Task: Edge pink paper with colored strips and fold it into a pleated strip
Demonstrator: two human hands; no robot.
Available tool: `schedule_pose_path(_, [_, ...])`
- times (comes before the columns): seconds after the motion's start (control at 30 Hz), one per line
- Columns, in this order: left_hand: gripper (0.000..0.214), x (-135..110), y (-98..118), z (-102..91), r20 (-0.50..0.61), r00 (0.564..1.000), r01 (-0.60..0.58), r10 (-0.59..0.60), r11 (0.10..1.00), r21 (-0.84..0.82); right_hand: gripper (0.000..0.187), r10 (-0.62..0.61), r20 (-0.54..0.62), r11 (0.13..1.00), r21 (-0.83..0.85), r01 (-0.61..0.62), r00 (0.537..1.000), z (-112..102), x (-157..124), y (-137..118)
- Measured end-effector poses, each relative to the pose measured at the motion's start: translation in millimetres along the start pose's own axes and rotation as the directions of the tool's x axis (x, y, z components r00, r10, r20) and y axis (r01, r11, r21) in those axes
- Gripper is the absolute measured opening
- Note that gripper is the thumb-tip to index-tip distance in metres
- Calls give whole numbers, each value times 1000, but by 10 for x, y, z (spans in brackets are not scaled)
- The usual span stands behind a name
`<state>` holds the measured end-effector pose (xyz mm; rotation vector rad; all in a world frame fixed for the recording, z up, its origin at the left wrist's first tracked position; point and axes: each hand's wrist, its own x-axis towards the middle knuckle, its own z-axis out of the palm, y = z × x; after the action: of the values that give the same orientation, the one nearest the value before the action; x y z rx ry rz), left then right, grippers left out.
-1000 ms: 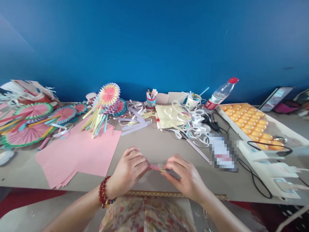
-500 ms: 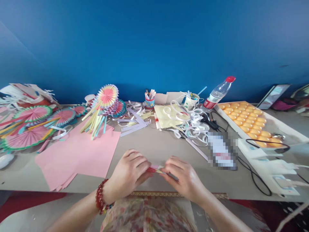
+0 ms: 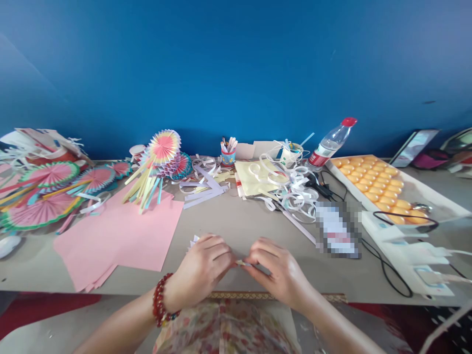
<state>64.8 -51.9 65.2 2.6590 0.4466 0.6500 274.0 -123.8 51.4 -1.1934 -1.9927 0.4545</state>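
Note:
Both my hands meet over the near edge of the grey table. My left hand, with a red bead bracelet on the wrist, is closed on one end of a small folded paper piece. My right hand pinches the other end. Only a short yellowish bit of the paper shows between the fingertips, and a white pleated corner pokes out behind my left hand. The rest of the piece is hidden in my fingers.
Pink paper sheets lie to the left, with pleated paper fans and a tasselled paper lantern behind. White paper curls, a pen cup, a water bottle, an orange tray, cables and white devices crowd the right.
My hands have drawn closer together, squeezing the folded paper shorter. The pink and dark parts seen before are now hidden, and a white pleated corner shows behind my left hand.

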Motion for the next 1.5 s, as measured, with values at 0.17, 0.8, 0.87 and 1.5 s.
schedule_pose_path(0.17, [19, -12, -10, 13, 8, 1000, -8, 8, 999, -39, 17, 2, 13, 1000, 30, -2, 1000, -10, 11, -17])
schedule_pose_path(0.8, [20, -50, -63, -117, 25, 990, 137, -137, 990, 15, 9, -38, -55, 999, 15, 39, 998, -134, -40, 54])
schedule_pose_path(0.87, [18, -55, -64, -137, 20, 988, 156, -156, 988, -11, 8, -39, -58, 999, 11, 40, 998, -144, -41, 63])
schedule_pose_path(1.5, [9, -166, -129, -273, -168, 956, 204, -242, 956, -213, 11, -71, -121, 996, 39, 76, 990, -210, -52, 160])
